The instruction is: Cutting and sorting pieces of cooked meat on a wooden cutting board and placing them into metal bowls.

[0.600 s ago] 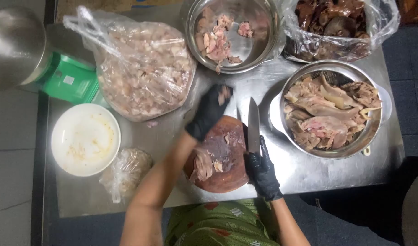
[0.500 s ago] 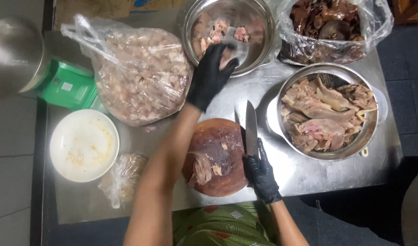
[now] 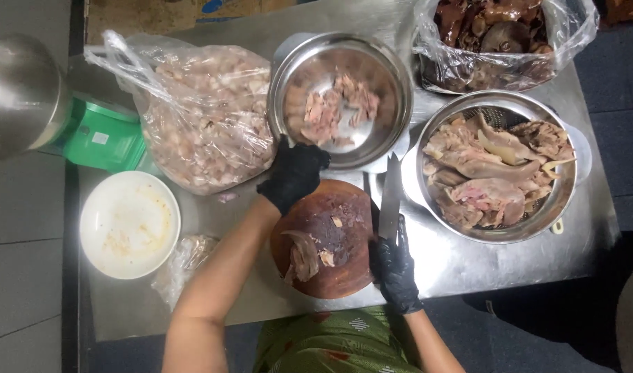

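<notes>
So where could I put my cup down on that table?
Bare metal shows right of the round chopping board, below the colander of meat, and along the near edge under the white plate. The far side is crowded: a bag of meat pieces and steel bowl.

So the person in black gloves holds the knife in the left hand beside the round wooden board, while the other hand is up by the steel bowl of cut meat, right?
Not quite: the head view shows the knife in the right hand, beside the round wooden board. It is the left hand that is up by the steel bowl of cut meat. Both hands do wear black gloves.
</notes>
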